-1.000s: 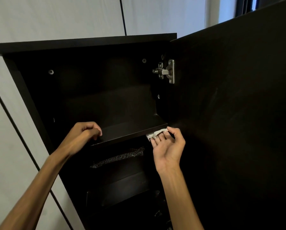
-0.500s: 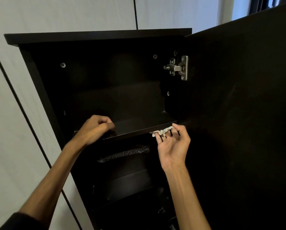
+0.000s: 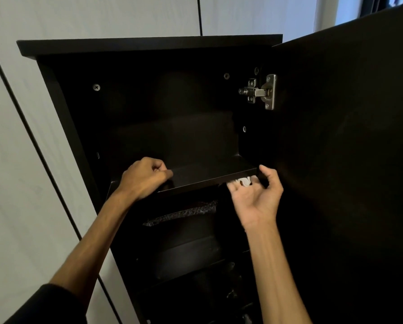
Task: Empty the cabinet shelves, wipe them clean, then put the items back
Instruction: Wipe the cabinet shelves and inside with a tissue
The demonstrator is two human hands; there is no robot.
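Observation:
The dark cabinet point(image 3: 149, 45) stands open, and its top shelf point(image 3: 207, 174) is bare. My left hand point(image 3: 144, 177) grips the shelf's front edge near the left side, fingers curled over it. My right hand point(image 3: 254, 199) is palm up at the right end of that edge. Its curled fingers hold a small white cloth point(image 3: 242, 181) against the front lip and underside of the shelf, and the thumb is raised beside the door. The right hand is blurred.
The open door point(image 3: 347, 136) hangs close on the right, held by a metal hinge point(image 3: 263, 91). A dark textured item point(image 3: 181, 213) lies on the shelf below, and more dark items point(image 3: 231, 277) sit lower down. A pale wall is on the left.
My right hand has dropped slightly, taking the cloth from the top of the shelf edge to under its lip. My left hand keeps its grip on the shelf edge.

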